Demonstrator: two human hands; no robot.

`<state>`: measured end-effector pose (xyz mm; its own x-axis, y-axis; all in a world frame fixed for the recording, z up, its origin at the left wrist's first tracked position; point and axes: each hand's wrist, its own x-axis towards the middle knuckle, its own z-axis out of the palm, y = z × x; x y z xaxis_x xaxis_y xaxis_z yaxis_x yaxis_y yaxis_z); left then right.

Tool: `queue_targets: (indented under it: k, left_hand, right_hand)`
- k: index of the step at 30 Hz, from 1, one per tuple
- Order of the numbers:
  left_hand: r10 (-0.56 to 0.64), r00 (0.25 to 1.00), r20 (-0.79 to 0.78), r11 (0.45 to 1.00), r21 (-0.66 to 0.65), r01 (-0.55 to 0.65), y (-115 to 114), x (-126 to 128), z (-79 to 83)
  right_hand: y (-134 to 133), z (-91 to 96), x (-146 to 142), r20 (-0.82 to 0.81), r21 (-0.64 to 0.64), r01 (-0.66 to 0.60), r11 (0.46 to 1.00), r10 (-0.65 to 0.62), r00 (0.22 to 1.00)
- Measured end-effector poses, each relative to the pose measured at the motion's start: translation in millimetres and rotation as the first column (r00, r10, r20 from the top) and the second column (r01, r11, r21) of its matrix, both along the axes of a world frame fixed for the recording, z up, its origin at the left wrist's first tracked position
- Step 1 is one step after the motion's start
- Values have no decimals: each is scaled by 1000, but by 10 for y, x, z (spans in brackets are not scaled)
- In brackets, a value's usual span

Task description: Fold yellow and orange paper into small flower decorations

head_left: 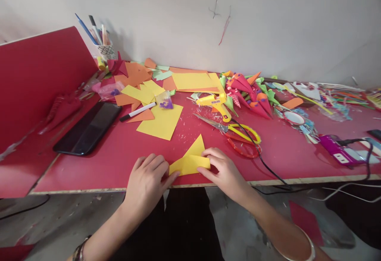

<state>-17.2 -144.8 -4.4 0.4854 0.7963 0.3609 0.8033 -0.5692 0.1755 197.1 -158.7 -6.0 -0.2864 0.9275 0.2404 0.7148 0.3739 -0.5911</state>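
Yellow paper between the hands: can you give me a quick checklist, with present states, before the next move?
1. Left hand on the yellow paper: ok, at its left end.
2. Right hand on the paper: ok, gripping its right end.
3. Paper edges all lined up: not ok, a pointed part juts out on the far side.
4. Scissors apart from the paper: ok, lying beyond the right hand.
5. Glue gun cool: cannot tell.
6. Phone apart from both hands: ok.
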Motion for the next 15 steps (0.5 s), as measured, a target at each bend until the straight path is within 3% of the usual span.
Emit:
queue_targets:
  k: [5,8,11,13,15]
  left_hand:
    - [27,999,-26,999,-35,-28,-12,-7,11]
    - [25,999,-37,1000,20,-24,-4,-20,31]
    - [-175,976,-133,977,98,188,31,-15,100]
    - [-371,896,-243,918,50,394,71,2,153]
    - [-502,813,-294,856,-34,516,117,25,183]
  right_hand:
    - [-9,-21,-25,46,28,22,999,-23,999]
    - [11,-18,-39,61,32,49,998,-50,997]
    - [29,-14,-38,58,31,49,998,-50,997]
    - [31,-16,-34,54,27,38,999,-40,998]
    - [28,-20,-31,56,23,41,999,-42,998]
